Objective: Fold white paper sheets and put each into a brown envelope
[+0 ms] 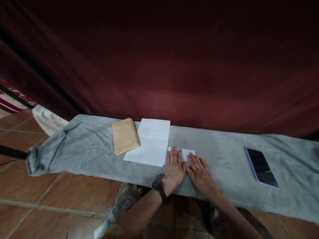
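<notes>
Both palms press down on a small folded piece of white paper (pixel 185 153) lying on the grey cloth. My left hand (pixel 174 168) is flat with fingers stretched over the paper's left part, a dark watch on its wrist. Beside it, my right hand (pixel 201 173) lies flat across the right part, fingers extended and thumbs close together. Much of the folded paper is hidden under the hands. Just left lie larger white sheets (pixel 152 141) with a crease across them. A stack of tan envelopes (pixel 125 134) partly overlaps the sheets' left edge.
A grey cloth (pixel 219 149) covers the long, narrow bench. Toward its right end rests a phone (pixel 262 167) with a dark screen and pale purple edge. Dark red fabric (pixel 159 76) hangs along the back. Brown floor tiles (pixel 79 192) show below the front edge.
</notes>
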{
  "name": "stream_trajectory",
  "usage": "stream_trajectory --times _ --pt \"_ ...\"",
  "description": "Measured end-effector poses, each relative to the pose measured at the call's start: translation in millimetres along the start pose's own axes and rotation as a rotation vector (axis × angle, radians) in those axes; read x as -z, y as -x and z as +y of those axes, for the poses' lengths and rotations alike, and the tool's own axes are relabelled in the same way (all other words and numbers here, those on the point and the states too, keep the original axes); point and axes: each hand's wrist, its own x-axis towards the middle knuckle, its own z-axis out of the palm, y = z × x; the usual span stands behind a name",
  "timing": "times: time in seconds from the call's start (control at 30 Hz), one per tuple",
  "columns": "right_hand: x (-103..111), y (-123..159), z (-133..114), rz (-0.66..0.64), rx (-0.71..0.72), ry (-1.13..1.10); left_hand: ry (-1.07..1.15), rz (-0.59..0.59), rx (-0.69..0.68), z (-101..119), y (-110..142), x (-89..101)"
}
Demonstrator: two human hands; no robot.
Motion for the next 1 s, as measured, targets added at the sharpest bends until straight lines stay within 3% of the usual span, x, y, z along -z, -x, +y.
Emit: stream_trajectory --times 0.47,0.73,1.0 --pt "5.7 11.4 15.2 -0.056 0.008 -0.04 0.066 -0.056 -0.033 0.1 1.0 10.7" --pt "-0.4 12.2 26.6 -0.079 -0.081 -0.118 0.042 -0.069 -0.027 3.4 0.6 15.6" --pt "-11.8 14.1 41.1 -0.086 -0.082 -0.189 0.037 -0.051 -0.037 2.9 1.4 13.6"
